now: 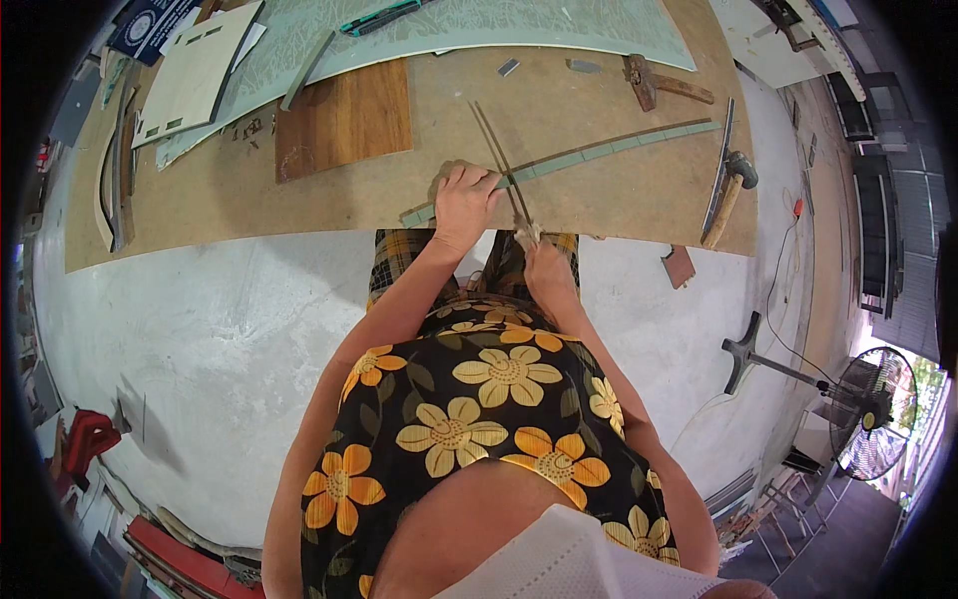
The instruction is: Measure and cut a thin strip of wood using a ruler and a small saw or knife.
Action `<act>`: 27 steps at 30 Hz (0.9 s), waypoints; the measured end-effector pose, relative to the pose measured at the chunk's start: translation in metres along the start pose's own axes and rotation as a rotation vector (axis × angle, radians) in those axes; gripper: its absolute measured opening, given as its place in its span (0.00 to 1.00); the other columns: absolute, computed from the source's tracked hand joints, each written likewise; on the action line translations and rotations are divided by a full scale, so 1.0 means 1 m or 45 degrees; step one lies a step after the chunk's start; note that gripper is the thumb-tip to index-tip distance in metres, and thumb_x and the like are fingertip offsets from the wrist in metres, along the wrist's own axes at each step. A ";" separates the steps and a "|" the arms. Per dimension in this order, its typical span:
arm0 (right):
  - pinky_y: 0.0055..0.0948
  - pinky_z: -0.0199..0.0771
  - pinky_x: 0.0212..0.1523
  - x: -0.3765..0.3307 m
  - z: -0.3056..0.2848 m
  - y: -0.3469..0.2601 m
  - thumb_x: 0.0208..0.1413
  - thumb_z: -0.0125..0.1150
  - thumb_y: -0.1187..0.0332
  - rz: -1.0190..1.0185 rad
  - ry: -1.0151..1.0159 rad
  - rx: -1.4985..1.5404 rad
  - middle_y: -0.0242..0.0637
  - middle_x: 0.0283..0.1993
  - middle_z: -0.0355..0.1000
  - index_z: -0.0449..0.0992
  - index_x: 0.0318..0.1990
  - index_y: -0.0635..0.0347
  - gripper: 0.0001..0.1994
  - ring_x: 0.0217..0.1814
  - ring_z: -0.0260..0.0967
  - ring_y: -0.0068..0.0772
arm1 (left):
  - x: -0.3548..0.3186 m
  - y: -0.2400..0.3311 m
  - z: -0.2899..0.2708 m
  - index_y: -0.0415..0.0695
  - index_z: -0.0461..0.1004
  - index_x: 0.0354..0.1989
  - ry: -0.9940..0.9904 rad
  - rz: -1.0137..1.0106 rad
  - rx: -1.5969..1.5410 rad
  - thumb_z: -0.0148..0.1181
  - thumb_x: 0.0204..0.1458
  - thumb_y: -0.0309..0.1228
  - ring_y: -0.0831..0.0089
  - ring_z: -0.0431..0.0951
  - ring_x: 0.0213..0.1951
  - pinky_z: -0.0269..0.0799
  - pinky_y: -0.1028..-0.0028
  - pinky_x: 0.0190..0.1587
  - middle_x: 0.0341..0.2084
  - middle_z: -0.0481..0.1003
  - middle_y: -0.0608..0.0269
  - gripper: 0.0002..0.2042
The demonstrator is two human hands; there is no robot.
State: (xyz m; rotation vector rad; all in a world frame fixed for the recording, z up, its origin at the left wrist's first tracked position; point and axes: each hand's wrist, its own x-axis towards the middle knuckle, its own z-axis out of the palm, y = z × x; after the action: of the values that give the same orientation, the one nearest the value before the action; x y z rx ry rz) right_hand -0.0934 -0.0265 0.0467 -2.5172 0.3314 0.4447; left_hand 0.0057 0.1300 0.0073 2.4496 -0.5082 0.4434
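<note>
A long, narrow green strip [584, 155] with evenly spaced cross marks lies aslant over the brown work table [449, 115]. My left hand [466, 205] is closed over the strip near its left end, pressing it down at the table's front edge. In my right hand [549, 268], fingers wrapped round a pale handle, is what looks like a hacksaw [496, 150]: two thin dark bars running side by side. It crosses the strip just right of my left fingers. Whether it has cut into the strip cannot be made out.
A wooden board [349, 120] lies behind my left hand, under a pale green sheet [529, 25]. One hammer [654, 85] rests at the back right; a mallet [733, 185] lies by the right edge. A standing fan [868, 414] is on the floor at right.
</note>
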 end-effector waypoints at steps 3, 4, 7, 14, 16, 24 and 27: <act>0.55 0.75 0.38 -0.003 0.007 0.012 0.63 0.47 0.65 -0.051 -0.002 -0.029 0.65 0.32 0.74 0.70 0.46 0.74 0.16 0.38 0.73 0.70 | 0.001 0.000 0.000 0.48 0.80 0.40 0.002 0.012 0.011 0.68 0.44 0.33 0.63 0.73 0.42 0.68 0.62 0.42 0.35 0.74 0.67 0.13; 0.55 0.75 0.37 -0.001 0.011 0.017 0.63 0.48 0.66 -0.102 0.007 -0.042 0.65 0.31 0.74 0.70 0.46 0.73 0.15 0.36 0.73 0.70 | 0.002 0.001 0.000 0.48 0.80 0.40 0.012 0.024 0.017 0.68 0.44 0.33 0.63 0.73 0.42 0.68 0.62 0.42 0.35 0.74 0.67 0.13; 0.56 0.74 0.36 0.019 0.010 -0.002 0.64 0.48 0.65 -0.143 0.130 0.057 0.66 0.31 0.74 0.70 0.46 0.73 0.16 0.36 0.73 0.68 | 0.000 -0.001 0.002 0.49 0.80 0.40 0.024 0.024 0.029 0.68 0.45 0.33 0.63 0.72 0.43 0.68 0.62 0.42 0.36 0.73 0.67 0.13; 0.57 0.73 0.38 -0.016 0.005 0.012 0.66 0.45 0.62 -0.068 0.041 -0.001 0.67 0.32 0.73 0.71 0.45 0.71 0.16 0.38 0.73 0.67 | 0.000 0.001 -0.001 0.48 0.80 0.40 -0.015 -0.002 0.010 0.67 0.45 0.33 0.63 0.72 0.43 0.68 0.62 0.42 0.36 0.73 0.67 0.13; 0.56 0.73 0.38 -0.018 0.010 0.017 0.67 0.45 0.62 0.052 0.014 -0.054 0.67 0.32 0.73 0.71 0.45 0.70 0.16 0.38 0.73 0.67 | 0.001 0.003 -0.002 0.48 0.79 0.40 0.012 0.021 0.011 0.67 0.45 0.33 0.63 0.72 0.43 0.68 0.61 0.42 0.35 0.73 0.67 0.12; 0.55 0.74 0.39 -0.006 0.004 0.008 0.65 0.45 0.66 -0.159 0.058 -0.006 0.67 0.32 0.74 0.72 0.50 0.70 0.16 0.38 0.73 0.67 | -0.001 -0.001 0.002 0.49 0.79 0.39 0.026 0.015 0.037 0.68 0.43 0.34 0.64 0.72 0.43 0.68 0.62 0.41 0.35 0.73 0.68 0.13; 0.56 0.74 0.38 -0.024 0.006 0.016 0.65 0.45 0.66 -0.110 0.047 -0.018 0.67 0.31 0.73 0.71 0.51 0.72 0.17 0.37 0.73 0.67 | 0.000 0.000 0.001 0.49 0.79 0.39 0.031 0.022 0.035 0.68 0.43 0.34 0.64 0.72 0.43 0.68 0.62 0.41 0.35 0.73 0.68 0.13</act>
State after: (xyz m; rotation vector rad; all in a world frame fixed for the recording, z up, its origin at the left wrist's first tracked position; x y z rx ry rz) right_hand -0.1224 -0.0334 0.0437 -2.5451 0.2332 0.3685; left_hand 0.0056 0.1289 0.0063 2.4645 -0.5167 0.4899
